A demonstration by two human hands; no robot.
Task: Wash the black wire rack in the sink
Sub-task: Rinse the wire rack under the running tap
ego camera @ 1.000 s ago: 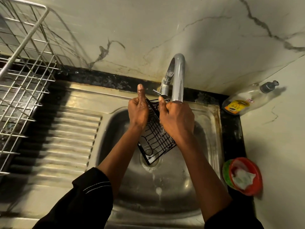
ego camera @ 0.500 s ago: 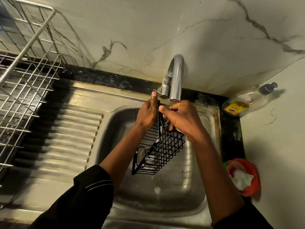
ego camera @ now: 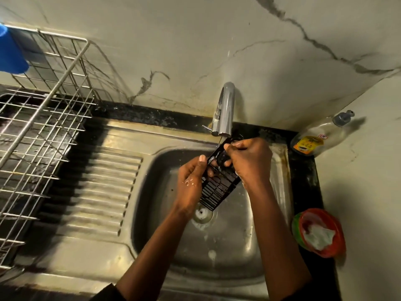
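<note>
With the left grip (ego camera: 191, 181) and right grip (ego camera: 249, 161) both curled tight on the black wire rack (ego camera: 219, 189), holding it between them over the sink (ego camera: 227, 257), slanting its long axis from the tap (ego camera: 225, 109) down toward the drain (ego camera: 202, 213), right nearer the top end.

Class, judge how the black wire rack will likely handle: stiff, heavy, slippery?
Probably stiff: the black wire rack looks straight, gripped near its top. Likely light: the left hand and right hand hold it aloft. Perhaps slippery: the left hand looks wet.
</note>
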